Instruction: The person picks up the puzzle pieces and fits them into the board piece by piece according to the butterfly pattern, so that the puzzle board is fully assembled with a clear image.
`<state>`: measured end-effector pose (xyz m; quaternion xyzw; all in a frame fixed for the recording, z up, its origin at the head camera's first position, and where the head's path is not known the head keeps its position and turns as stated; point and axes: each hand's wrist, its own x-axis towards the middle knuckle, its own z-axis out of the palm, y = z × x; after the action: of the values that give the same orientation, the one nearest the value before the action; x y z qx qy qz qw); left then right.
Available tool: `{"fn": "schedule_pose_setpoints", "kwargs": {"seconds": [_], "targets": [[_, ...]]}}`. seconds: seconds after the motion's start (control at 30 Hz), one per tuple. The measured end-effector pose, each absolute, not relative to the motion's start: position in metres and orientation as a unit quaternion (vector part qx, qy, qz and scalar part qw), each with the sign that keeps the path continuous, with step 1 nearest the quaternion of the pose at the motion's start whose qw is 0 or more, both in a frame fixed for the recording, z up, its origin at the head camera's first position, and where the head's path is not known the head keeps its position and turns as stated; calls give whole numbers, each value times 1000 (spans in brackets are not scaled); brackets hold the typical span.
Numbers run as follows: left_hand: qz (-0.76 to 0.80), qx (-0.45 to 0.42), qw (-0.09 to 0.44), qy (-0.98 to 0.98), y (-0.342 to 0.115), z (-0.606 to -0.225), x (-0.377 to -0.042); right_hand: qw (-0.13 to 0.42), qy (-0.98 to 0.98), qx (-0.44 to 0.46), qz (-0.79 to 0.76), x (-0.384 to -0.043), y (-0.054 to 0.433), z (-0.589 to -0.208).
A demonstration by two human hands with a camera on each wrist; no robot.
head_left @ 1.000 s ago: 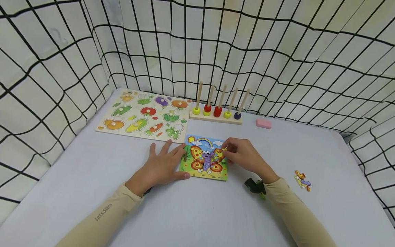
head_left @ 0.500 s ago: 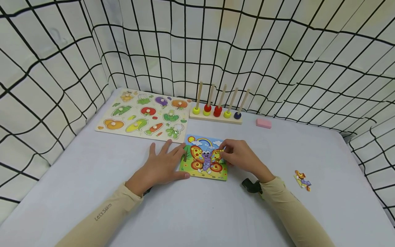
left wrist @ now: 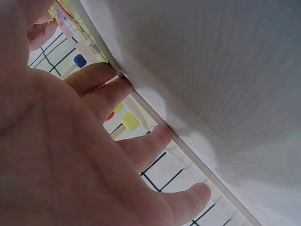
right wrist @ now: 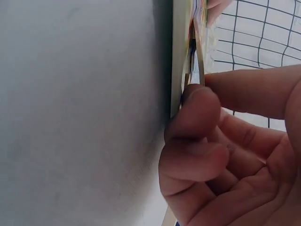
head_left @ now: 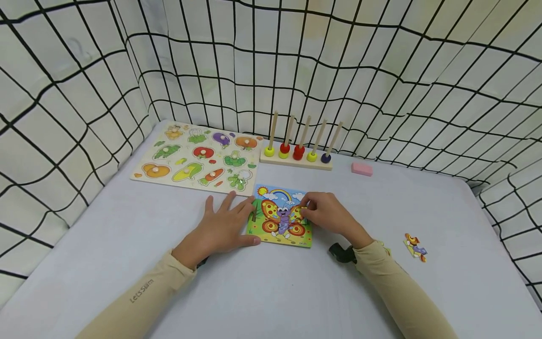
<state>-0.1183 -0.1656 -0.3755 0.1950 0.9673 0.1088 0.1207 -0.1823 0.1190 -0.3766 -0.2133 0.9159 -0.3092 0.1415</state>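
Note:
A butterfly jigsaw puzzle (head_left: 275, 239) lies flat on the table in front of me. My left hand (head_left: 222, 228) rests with spread fingers at its left side, the thumb along the near left corner. In the left wrist view the left fingertips (left wrist: 123, 84) touch the table beside the board. My right hand (head_left: 332, 215) is over the puzzle's right edge, pinching a thin puzzle piece (right wrist: 200, 59) between thumb and finger. That piece stands slightly tilted up from the board in the right wrist view. Its printed face is mostly hidden by the fingers.
A loose puzzle piece (head_left: 415, 247) lies to the right. Behind the puzzle are a vegetable peg board (head_left: 186, 186), a bead stacker (head_left: 292, 162) with upright pegs, and a pink block (head_left: 362, 169). Black netting (head_left: 288, 89) borders the table's back and sides.
My right hand has moved slightly left and inward over the puzzle's right edge with the pinched piece, lately almost still. The left hand stays in place.

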Motion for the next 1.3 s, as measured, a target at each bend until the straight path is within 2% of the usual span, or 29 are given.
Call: {"fn": "schedule_pose_setpoints", "kwargs": {"seconds": [0.3, 0.6, 1.3], "targets": [[112, 198, 115, 967, -165, -376, -118, 130, 933, -187, -278, -183, 109, -376], [113, 200, 112, 967, -165, -376, -118, 141, 947, -156, -242, -181, 99, -372], [112, 202, 109, 967, -166, -376, -118, 127, 952, -150, -235, -179, 93, -377]]}}
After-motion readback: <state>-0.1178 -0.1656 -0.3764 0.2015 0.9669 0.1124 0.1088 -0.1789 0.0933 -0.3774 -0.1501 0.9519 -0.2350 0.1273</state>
